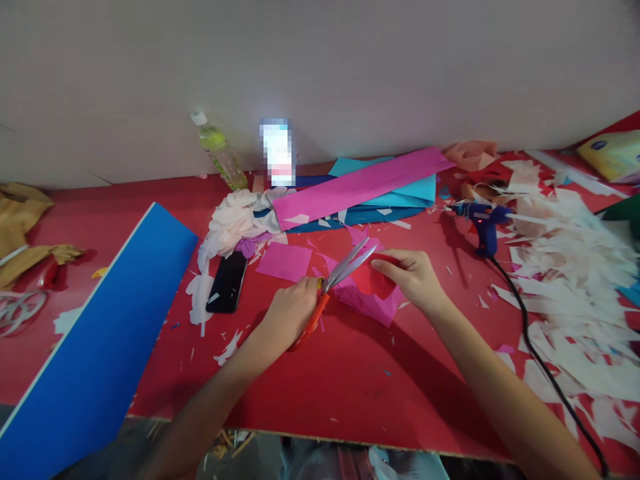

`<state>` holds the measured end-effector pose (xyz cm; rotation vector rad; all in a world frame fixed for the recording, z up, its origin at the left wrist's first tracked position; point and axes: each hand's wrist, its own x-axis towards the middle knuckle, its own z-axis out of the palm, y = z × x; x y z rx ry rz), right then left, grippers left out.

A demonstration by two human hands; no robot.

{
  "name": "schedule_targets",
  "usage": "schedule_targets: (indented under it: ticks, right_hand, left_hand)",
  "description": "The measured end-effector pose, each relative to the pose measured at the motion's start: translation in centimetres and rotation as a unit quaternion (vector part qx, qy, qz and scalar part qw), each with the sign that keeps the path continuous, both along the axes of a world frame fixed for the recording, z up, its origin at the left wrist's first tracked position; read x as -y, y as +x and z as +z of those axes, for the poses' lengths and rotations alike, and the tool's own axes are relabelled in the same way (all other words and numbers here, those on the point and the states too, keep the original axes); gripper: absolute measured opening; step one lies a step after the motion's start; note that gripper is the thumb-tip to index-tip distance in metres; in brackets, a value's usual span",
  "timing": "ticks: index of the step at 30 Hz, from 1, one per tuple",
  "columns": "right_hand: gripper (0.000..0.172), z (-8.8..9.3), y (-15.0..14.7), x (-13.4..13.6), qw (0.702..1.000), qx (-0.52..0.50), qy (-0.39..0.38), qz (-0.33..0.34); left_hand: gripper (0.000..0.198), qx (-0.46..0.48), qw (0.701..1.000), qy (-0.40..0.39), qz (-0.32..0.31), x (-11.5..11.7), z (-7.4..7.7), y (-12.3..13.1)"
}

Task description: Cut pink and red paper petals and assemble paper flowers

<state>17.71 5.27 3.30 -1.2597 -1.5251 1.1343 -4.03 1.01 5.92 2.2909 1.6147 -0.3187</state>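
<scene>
Mid-frame, left hand point(290, 310) grips open scissors point(345, 268); right hand point(413, 277) pinches red paper point(374, 280). Cutting seems underway; closing the blades calls for paper held taut.

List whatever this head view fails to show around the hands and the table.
All in the head view:
1. scissors: orange handle loops mostly buried in the left hand.
2. red paper: right part covered by the right hand and its fingers.
3. object at the wall: pixelated, unidentifiable.
4. glue gun cord: runs off the bottom edge; its end unseen.
5. yellow packet: cut by the right edge, print too small.
</scene>
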Motion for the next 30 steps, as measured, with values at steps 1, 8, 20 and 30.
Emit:
schedule_targets:
  ticks: [1, 8, 20, 30]
  right_hand:
    - [0.025, 0.01, -0.02, 0.00, 1.000, 0.001, -0.001, 0.000]
    - [0.026, -0.06, 0.00, -0.03, 1.000, 0.005, -0.005, -0.001]
    - [0.025, -0.38, -0.01, 0.02, 0.999, -0.021, -0.033, -0.006]
    - [0.027, -0.11, 0.15, -0.11, 0.999, -0.011, -0.030, 0.007]
  left_hand:
    - [0.029, -0.002, 1.000, -0.003, 0.000, -0.02, 0.01, 0.02]
    - [0.029, 0.007, 1.000, 0.012, -0.011, 0.09, -0.24, -0.16]
    - [0.029, -0.002, 1.000, 0.001, -0.020, 0.13, -0.47, -0.14]
    - [0.028, 0.004, 0.999, 0.017, -0.027, 0.17, -0.52, -0.37]
